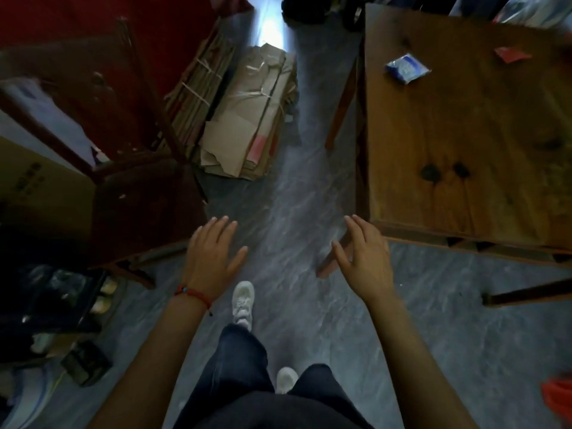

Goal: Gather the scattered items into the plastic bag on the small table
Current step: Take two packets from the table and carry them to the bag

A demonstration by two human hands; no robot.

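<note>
Where the wooden small table (464, 144) filled the right side of the head view, two of the scattered items lay on its far part: a blue-and-white packet (406, 68), slightly crumpled, and a flat red piece (512, 54) beyond it toward the far right edge. The two sat near each other but apart, and the rest of the visible tabletop showed only wood grain and dark knots. What the packet held could not be read through the blur.

Nearer the camera, both hands hung in the air over the grey marbled floor (278, 196), empty, palms down and fingers spread loosely. The right hand (363, 258) hovered just beside the table's near left corner, above one of its legs, touching nothing. The left hand (210, 258) was well apart from the table, and a red cord bracelet (193, 294) circled its wrist.

Below the arms, dark trousers and two white shoes (244, 301) showed, one foot ahead of the other. To the left stood a dark wooden chair (123, 150), and past it a tied bundle of flattened cardboard (247, 119) leaned on the floor between chair and table. Dark clutter filled the lower left corner.
</note>
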